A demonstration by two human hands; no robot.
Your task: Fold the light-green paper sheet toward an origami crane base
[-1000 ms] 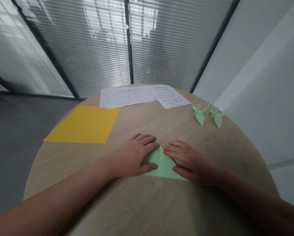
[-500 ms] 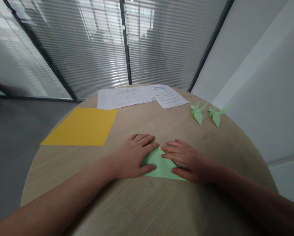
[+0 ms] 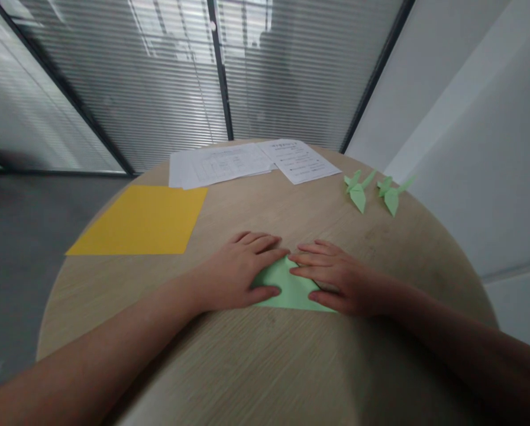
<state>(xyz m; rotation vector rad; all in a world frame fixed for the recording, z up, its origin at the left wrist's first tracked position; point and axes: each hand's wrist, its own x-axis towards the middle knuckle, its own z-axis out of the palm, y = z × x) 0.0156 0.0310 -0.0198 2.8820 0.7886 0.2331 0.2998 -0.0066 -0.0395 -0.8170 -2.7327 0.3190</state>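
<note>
A light green sheet of paper [image 3: 287,287], folded to a triangle with its tip pointing away from me, lies flat on the table. My left hand [image 3: 242,269] rests over its left side, fingers stretched and the thumb on the paper. On the right slope lies my right hand [image 3: 336,278], fingers spread and their tips touching the paper near the tip and the right edge. Both hands hide the side corners of the triangle.
A yellow sheet [image 3: 141,222] lies on the round wooden table [image 3: 247,367] at the left. Printed white papers [image 3: 229,163] lie at the far edge. Two folded green paper cranes [image 3: 357,194] sit at the back right. Glass panels with blinds [image 3: 158,100] stand behind the table.
The whole scene sits slightly higher in the view, as the camera has tipped down a little. My hands and the green paper show hardly any movement on the table.
</note>
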